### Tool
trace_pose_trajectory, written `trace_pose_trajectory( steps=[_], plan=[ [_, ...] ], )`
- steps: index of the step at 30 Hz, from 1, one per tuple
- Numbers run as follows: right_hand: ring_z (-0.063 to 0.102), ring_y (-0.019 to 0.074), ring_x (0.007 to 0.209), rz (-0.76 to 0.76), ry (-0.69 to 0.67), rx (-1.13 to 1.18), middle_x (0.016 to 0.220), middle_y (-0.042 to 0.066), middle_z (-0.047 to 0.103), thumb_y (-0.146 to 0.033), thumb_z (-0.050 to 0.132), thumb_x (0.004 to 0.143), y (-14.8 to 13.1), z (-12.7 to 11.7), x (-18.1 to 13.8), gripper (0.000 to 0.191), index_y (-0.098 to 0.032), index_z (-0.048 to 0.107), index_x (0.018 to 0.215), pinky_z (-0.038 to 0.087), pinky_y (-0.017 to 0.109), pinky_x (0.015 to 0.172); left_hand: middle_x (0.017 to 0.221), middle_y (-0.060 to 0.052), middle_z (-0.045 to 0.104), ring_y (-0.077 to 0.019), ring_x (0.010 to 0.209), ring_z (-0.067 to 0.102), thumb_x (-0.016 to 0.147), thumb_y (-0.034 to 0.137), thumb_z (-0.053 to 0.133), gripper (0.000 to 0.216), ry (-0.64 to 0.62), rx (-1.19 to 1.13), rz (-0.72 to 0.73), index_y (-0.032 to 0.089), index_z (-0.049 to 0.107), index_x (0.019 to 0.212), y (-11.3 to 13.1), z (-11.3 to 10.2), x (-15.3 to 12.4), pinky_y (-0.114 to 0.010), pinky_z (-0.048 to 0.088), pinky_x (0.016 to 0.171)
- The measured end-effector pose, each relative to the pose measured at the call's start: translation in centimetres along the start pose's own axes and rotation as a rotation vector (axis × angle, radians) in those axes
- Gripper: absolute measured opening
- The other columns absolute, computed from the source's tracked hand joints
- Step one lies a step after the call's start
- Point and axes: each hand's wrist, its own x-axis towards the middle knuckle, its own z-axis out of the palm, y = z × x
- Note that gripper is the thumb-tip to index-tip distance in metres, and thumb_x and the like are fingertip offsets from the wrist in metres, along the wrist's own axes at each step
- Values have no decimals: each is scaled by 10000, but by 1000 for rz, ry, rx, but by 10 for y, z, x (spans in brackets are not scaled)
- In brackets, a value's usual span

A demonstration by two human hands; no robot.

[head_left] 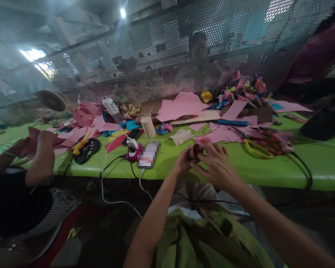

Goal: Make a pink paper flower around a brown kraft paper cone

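Note:
Just above the front edge of the green table, a small rolled piece of brown paper or card (195,152) is held between my two hands. My left hand (185,160) wraps around its left side. The fingers of my right hand (216,163) press on it from the right and partly hide it. Beyond my hands lie pink paper pieces (223,134) and a crumpled beige scrap (182,137). To the right are scissors with yellow handles (258,149) and what looks like a glue gun (285,143) with a black cord.
Left of my hands, a phone (147,155) charges beside a purple power adapter (134,153); white cables hang off the edge. A cardboard tube (148,127) stands behind. Paper flowers (244,91) pile up at back right. At left, a co-worker's hands (44,143) hold pink paper.

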Motion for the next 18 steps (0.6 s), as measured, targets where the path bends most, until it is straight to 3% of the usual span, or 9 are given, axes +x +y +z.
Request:
trace_pose_trajectory(
  steps=[7,12,18],
  plan=[
    [554,304,1046,-40,18,64,1218,101,690,-312,585,939,4,-8,-1,190,-231,728,1034,427,448,843,929,-36,680,-208,921,631,590,527,887,580,23,-8,-28,186,674,1008,11,2,-4,-360,510,896],
    [544,318,1121,-31,2,16,1311,104,655,-319,614,924,5,-12,-1,150,-236,738,900,418,466,890,854,-10,643,-177,834,576,560,454,902,495,46,43,-44,168,628,857,15,3,-4,-327,484,832],
    [485,361,1292,-2,-14,5,1497,102,551,-345,650,916,1,-10,2,167,-229,757,859,399,524,982,787,15,598,-159,774,522,576,315,858,384,9,147,-49,168,600,821,13,-2,-2,-317,470,785]
  ],
)
